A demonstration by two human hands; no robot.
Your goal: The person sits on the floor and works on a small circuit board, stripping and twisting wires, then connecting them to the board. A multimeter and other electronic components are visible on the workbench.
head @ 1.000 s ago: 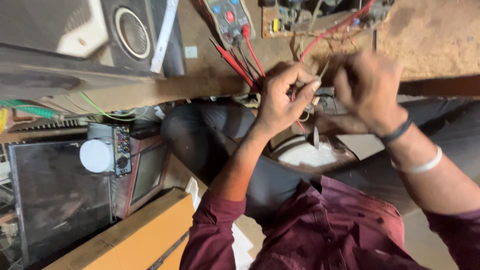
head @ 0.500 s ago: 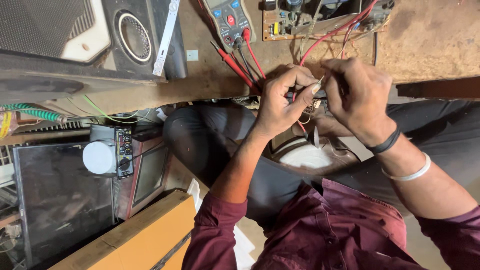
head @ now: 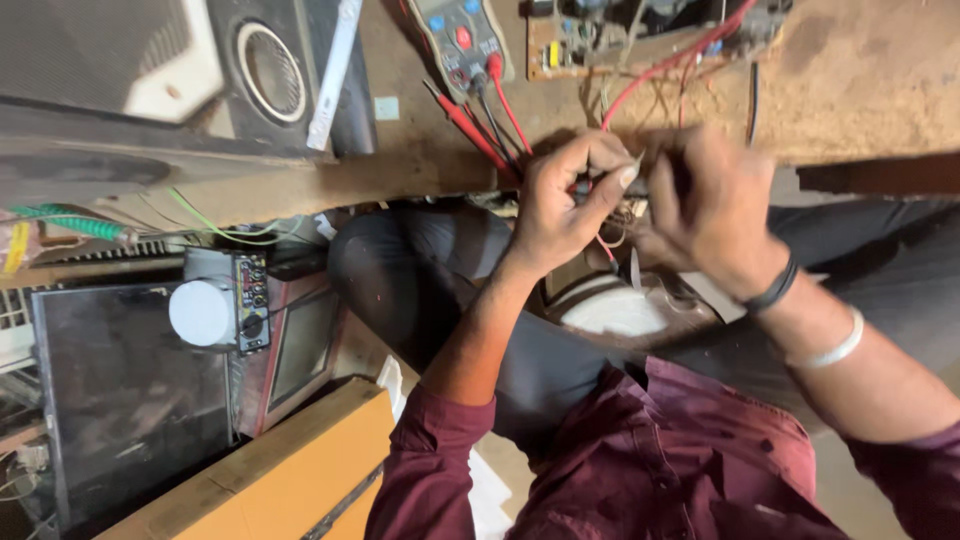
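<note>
Red wire [head: 640, 95] pinched between both hands [head: 640, 200] near grey multimeter [head: 462, 40]

Both hands pinching a small part at the edge of the worn wooden workbench [head: 880, 90], wires hanging off it.

Left hand [head: 565, 205] is gripping a thin dark item between thumb and fingers; right hand [head: 715, 210] is closing on the same spot, motion-blurred, so the part itself is unreadable. A thin red wire [head: 670, 70] is running from the hands up to a bare brown circuit board [head: 610, 40]. A grey handheld multimeter with red and black probe leads [head: 462, 40] is lying just left of the board. A black speaker cabinet with a round grille [head: 270, 70] is sitting further left. The right wrist is wearing a black band [head: 775, 290] and a silver metal bangle [head: 835, 345].
</note>
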